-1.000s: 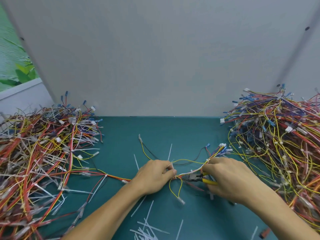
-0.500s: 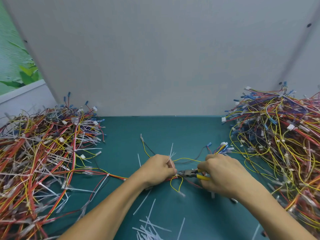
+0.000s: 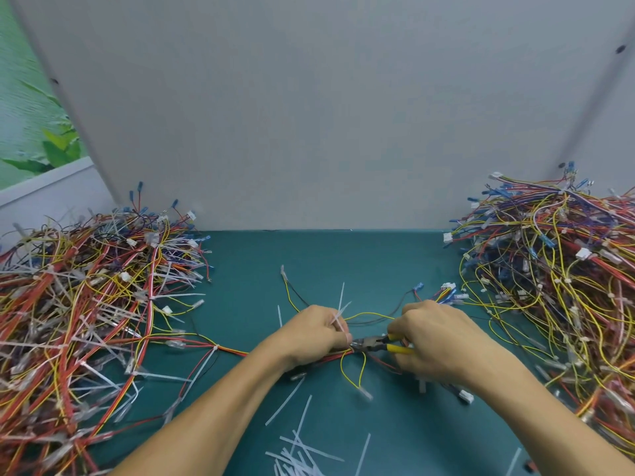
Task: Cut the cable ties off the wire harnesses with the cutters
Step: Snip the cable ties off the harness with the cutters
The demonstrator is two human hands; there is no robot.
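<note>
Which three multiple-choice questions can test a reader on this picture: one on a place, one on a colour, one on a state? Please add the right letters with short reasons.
1. Where are the cutters?
A. on the left wire pile
B. between the two hands
C. against the wall

2. What colour are their handles?
A. yellow
B. red
C. blue

3. What does the right hand do?
A. lies flat on the mat
B. hangs idle
C. grips the cutters

Answers:
1 B: their nose reaches the left hand, which holds the wire harness.
2 A: yellow shows beside the right hand.
3 C: it is curled round the handles.
</note>
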